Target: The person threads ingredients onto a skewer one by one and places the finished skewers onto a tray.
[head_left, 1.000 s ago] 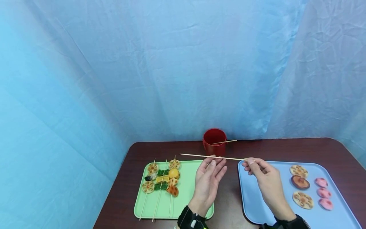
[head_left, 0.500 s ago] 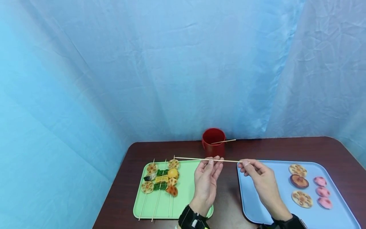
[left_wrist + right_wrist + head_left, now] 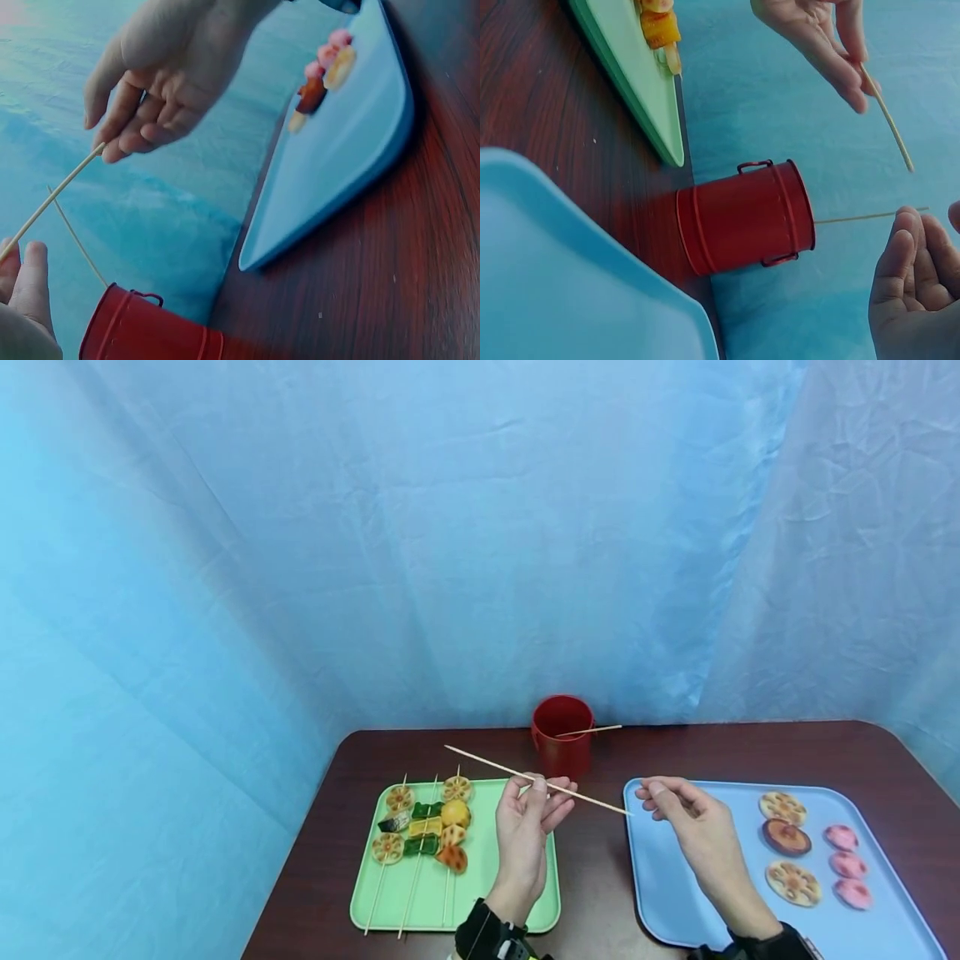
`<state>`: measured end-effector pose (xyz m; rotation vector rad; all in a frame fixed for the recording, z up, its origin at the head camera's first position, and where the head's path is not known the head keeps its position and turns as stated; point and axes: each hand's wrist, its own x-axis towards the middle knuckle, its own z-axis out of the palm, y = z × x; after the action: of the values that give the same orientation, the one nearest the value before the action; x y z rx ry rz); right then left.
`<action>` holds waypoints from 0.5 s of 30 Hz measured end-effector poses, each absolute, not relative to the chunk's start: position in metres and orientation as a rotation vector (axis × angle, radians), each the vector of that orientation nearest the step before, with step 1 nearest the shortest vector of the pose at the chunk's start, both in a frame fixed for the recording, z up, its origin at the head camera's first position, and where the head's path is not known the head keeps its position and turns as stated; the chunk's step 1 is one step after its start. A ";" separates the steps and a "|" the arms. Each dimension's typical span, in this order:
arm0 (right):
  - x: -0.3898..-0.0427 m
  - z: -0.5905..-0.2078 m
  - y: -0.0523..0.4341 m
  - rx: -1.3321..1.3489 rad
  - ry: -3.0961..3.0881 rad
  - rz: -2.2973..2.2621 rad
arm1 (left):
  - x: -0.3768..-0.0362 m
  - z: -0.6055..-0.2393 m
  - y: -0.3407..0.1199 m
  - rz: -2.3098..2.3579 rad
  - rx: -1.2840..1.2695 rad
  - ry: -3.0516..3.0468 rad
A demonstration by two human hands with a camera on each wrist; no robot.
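My left hand (image 3: 528, 814) pinches a bare skewer (image 3: 536, 780) near its middle, over the gap between the trays. It slants, far tip up and left, near tip down toward my right hand (image 3: 686, 814). That hand hangs just off the near tip, fingers loosely curled, holding nothing. A red cup (image 3: 562, 735) with one stick in it stands behind. The green tray (image 3: 487, 868) carries three loaded skewers (image 3: 427, 831). The blue tray (image 3: 675, 893) holds lotus slices (image 3: 783, 807) and pink pieces (image 3: 843, 837).
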<state>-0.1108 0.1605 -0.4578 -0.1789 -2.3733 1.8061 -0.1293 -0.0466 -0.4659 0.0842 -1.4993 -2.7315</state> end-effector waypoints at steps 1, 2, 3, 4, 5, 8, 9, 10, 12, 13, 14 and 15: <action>-0.111 -0.458 0.162 -0.181 -2.381 1.794 | -0.129 -0.467 -0.047 -2.714 0.069 -1.522; -0.111 -0.457 0.163 -0.180 -2.389 1.783 | -0.129 -0.468 -0.048 -2.696 0.053 -1.545; -0.111 -0.457 0.165 -0.179 -2.399 1.769 | -0.129 -0.469 -0.049 -2.678 0.034 -1.571; -0.111 -0.457 0.167 -0.174 -2.411 1.751 | -0.129 -0.470 -0.050 -2.661 0.012 -1.596; -0.111 -0.457 0.170 -0.168 -2.423 1.733 | -0.129 -0.471 -0.052 -2.646 -0.008 -1.621; -0.110 -0.459 0.179 -0.163 -2.464 1.671 | -0.128 -0.476 -0.057 -2.603 -0.060 -1.702; -0.109 -0.460 0.183 -0.165 -2.479 1.645 | -0.128 -0.477 -0.059 -2.590 -0.074 -1.727; -0.108 -0.460 0.187 -0.169 -2.489 1.629 | -0.128 -0.478 -0.061 -2.578 -0.088 -1.748; -0.106 -0.461 0.196 -0.189 -2.508 1.597 | -0.128 -0.480 -0.065 -2.550 -0.116 -1.786; -0.105 -0.461 0.200 -0.199 -2.521 1.582 | -0.128 -0.481 -0.066 -2.541 -0.130 -1.801; -0.103 -0.461 0.205 -0.206 -2.535 1.566 | -0.128 -0.481 -0.068 -2.531 -0.141 -1.814; -0.103 -0.461 0.210 -0.213 -2.547 1.546 | -0.127 -0.482 -0.069 -2.529 -0.151 -1.826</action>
<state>-0.1025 0.2102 -0.4614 -0.2128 -2.5472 1.5459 -0.1275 -0.0693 -0.4820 -0.1511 -1.8261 -2.5290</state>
